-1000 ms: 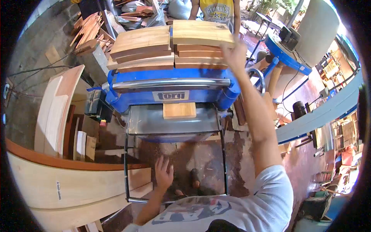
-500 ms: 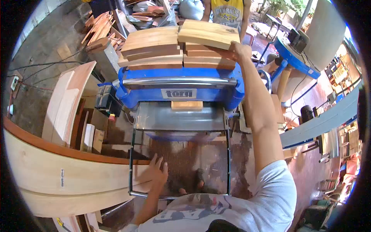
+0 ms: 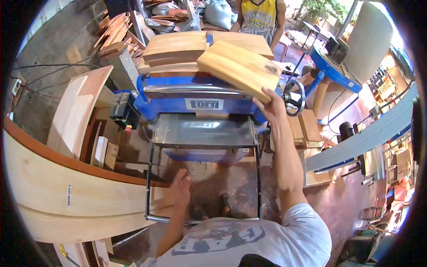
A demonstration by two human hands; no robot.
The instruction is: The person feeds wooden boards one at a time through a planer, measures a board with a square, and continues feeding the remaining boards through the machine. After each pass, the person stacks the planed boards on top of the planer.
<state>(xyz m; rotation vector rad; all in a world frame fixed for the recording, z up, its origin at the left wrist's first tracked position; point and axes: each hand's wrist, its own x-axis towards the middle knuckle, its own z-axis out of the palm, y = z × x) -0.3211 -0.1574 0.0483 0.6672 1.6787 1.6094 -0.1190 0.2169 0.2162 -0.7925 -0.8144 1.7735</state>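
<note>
My right hand grips a light wooden board by its near right corner. The board hangs tilted above the blue planer, in front of the wooden boards stacked on its top. A dark knot shows near its right end. Below, the pale end of another wood piece just shows under the planer's front, over the grey metal bed. My left hand is low on the left, empty with its fingers loosely stretched, near the black outfeed frame.
On the right side of the planer is a handwheel, with boards stacked beneath. Large pale panels lie at the left. A person in a yellow jersey stands behind the machine. A blue machine stands at the right.
My right hand has lifted the top board off the right stack and brought it nearer, turning it. The wood piece under the planer shows less. My left hand has shifted slightly.
</note>
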